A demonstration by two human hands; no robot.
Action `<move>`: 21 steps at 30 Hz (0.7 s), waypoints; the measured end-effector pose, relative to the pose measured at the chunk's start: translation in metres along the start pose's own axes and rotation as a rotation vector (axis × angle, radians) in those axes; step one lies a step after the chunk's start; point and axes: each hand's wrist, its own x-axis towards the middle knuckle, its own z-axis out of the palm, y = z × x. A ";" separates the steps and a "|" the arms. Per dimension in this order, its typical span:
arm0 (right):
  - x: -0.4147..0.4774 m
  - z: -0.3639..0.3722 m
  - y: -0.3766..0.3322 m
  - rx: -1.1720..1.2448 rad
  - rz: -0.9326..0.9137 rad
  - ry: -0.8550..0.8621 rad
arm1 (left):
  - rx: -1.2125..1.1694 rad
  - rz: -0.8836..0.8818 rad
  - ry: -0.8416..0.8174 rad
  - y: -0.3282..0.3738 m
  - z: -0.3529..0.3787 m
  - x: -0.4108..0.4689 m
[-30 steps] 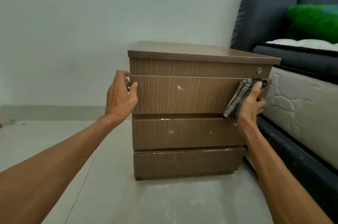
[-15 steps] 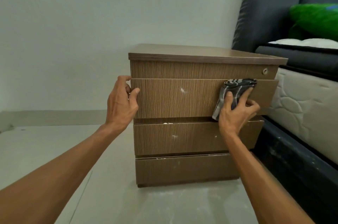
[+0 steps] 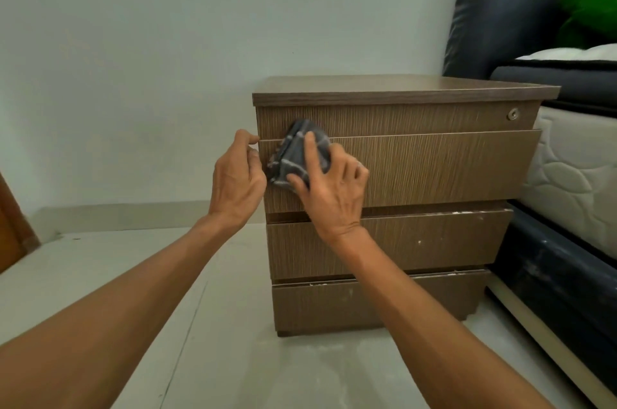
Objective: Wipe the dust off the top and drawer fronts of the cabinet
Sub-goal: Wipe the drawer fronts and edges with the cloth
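A brown wood-grain cabinet (image 3: 434, 175) with three drawer fronts stands on the floor beside a bed. My right hand (image 3: 334, 188) presses a folded grey checked cloth (image 3: 293, 155) against the left end of the upper drawer front (image 3: 450, 165). My left hand (image 3: 238, 181) grips the left edge of that same drawer, touching the cloth. The middle drawer (image 3: 417, 241) and bottom drawer (image 3: 384, 301) show small white specks. A round lock (image 3: 513, 114) sits at the top right of the cabinet front.
A bed (image 3: 574, 175) with a quilted mattress and dark frame stands tight against the cabinet's right side. A dark padded headboard (image 3: 500, 8) and a green pillow (image 3: 591, 8) rise behind. Pale floor (image 3: 117, 268) spreads to the left, and a wooden door edge (image 3: 13, 228) shows at far left.
My right hand has swept the cloth leftward across the upper drawer front, from its right end to its left end beside my left hand. The camera view has shifted left.
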 end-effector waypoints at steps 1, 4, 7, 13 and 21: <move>-0.003 0.005 -0.007 -0.018 -0.071 -0.018 | -0.009 -0.011 0.000 0.000 -0.001 0.001; -0.014 0.014 -0.021 -0.049 -0.246 -0.063 | 0.007 -0.031 0.007 0.001 -0.005 0.003; -0.015 0.012 -0.023 -0.041 -0.349 -0.117 | 0.028 -0.041 -0.020 0.003 -0.010 0.002; -0.010 -0.009 -0.027 0.064 -0.590 -0.343 | 0.224 -0.019 -0.046 0.014 -0.020 -0.004; -0.019 -0.057 0.045 -0.045 -0.362 -0.250 | 0.388 0.235 -0.140 0.039 -0.007 -0.012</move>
